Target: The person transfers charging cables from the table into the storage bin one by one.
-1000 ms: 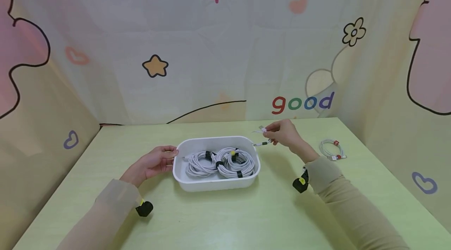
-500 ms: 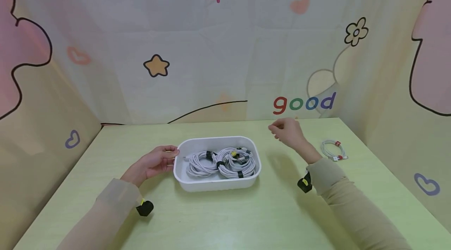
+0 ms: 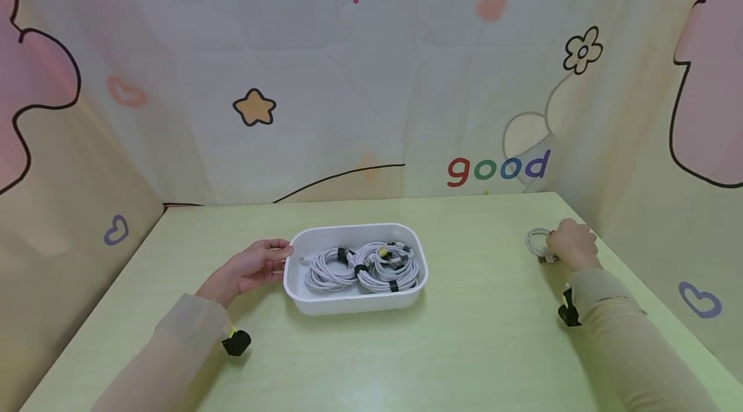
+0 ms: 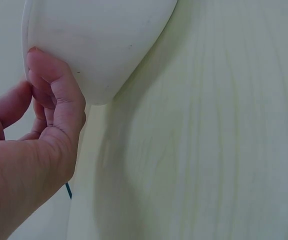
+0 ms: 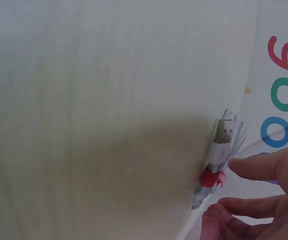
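Observation:
A white rectangular bin [image 3: 355,304] sits mid-table with several coiled white cables [image 3: 331,273] inside, strapped with black ties. My left hand [image 3: 255,267] pinches the bin's left rim, thumb over the edge and fingers [image 4: 66,95] against the outer wall. On the right of the table lies a smaller coiled charging cable [image 3: 531,244] with red ties; its USB plug [image 5: 224,132] shows in the right wrist view. My right hand [image 3: 573,243] is right over this coil's right side and partly hides it. Its thumb [image 5: 256,166] and fingers are spread apart beside the red tie.
A printed cloth backdrop [image 3: 325,77] stands behind the table and along both sides. The pale green table [image 3: 360,360] has its right edge close beyond my right hand. Each wrist wears a small black camera [image 3: 237,342].
My right hand lets a small cable coil drop into the bin's right side, then moves right and down to the red-tied cable. My left hand stays on the rim.

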A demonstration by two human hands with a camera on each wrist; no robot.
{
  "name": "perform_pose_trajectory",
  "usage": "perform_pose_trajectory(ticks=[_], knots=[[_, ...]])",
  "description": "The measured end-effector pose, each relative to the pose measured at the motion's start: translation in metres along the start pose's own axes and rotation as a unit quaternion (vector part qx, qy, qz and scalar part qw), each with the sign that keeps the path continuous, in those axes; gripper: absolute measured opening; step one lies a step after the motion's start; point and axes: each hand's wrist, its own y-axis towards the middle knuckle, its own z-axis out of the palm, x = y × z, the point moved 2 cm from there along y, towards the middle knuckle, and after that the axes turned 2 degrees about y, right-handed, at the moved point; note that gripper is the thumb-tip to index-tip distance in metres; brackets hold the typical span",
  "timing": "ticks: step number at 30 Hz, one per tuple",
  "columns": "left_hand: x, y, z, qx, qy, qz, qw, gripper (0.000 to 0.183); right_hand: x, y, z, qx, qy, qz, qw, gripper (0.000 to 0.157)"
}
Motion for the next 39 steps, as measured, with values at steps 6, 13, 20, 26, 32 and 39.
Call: perform_pose_trajectory(ticks=[6, 13, 20, 26, 32, 39], knots=[[-0.001, -0.001, 0.001, -0.002, 0.003, 0.002, 1.0000, 0.038, -0.015, 0.003, 0.007, 0.022, 0.006, 0.020, 1.000, 0.018], [0.001, 0.001, 0.000, 0.006, -0.004, 0.003, 1.0000, 0.035, -0.019, 0.005, 0.008, 0.014, 0.020, 0.008, 1.000, 0.027], [0.000, 0.002, -0.001, 0.005, -0.002, 0.003, 1.0000, 0.035, -0.011, 0.006, 0.003, -0.009, 0.040, -0.012, 0.999, 0.025], [0.000, 0.002, -0.001, 0.004, -0.005, 0.001, 1.0000, 0.033, 0.002, 0.008, -0.001, -0.017, 0.032, -0.025, 0.999, 0.018], [-0.001, 0.000, -0.001, 0.008, -0.006, 0.003, 0.9999, 0.032, 0.017, 0.007, -0.001, -0.008, 0.060, -0.039, 0.997, 0.025], [-0.001, -0.001, -0.001, 0.028, -0.005, 0.008, 0.9995, 0.031, 0.041, 0.002, -0.003, 0.006, 0.082, -0.064, 0.995, 0.028]])
